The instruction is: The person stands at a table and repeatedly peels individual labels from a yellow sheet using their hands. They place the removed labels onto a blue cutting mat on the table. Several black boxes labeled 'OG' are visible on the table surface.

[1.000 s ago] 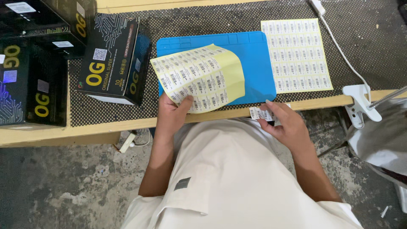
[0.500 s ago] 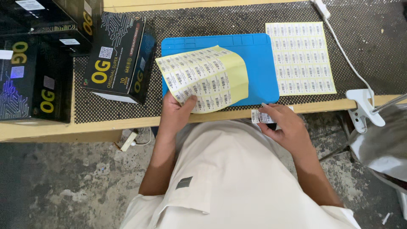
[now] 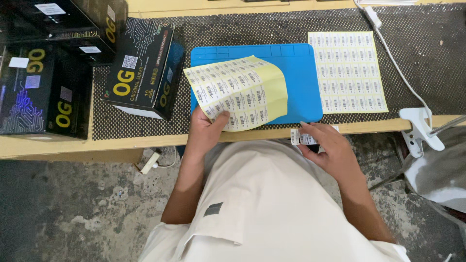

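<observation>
Label sheet [image 3: 240,92], yellow-backed and partly curled, lies over the left half of a blue mat [image 3: 296,73] near the front edge of the bench [image 3: 63,145]. Left hand [image 3: 204,131] grips the sheet's lower left corner, thumb pressed on top against the printed labels and the other fingers curled beneath. Right hand [image 3: 330,150] holds a small strip of peeled labels [image 3: 301,137] at the bench's front edge, just below the mat's front right corner; thumb and fingertips pinch the strip, the remaining fingers loosely bent. A 2nd, flat sheet of labels [image 3: 347,72] rests on the dark mesh pad [image 3: 272,26] to the right of the mat. Black boxes with yellow lettering [image 3: 141,68] stand at the bench's left end. A white cable [image 3: 393,53] runs along the right side to a white clamp [image 3: 420,126] at the front edge.
</observation>
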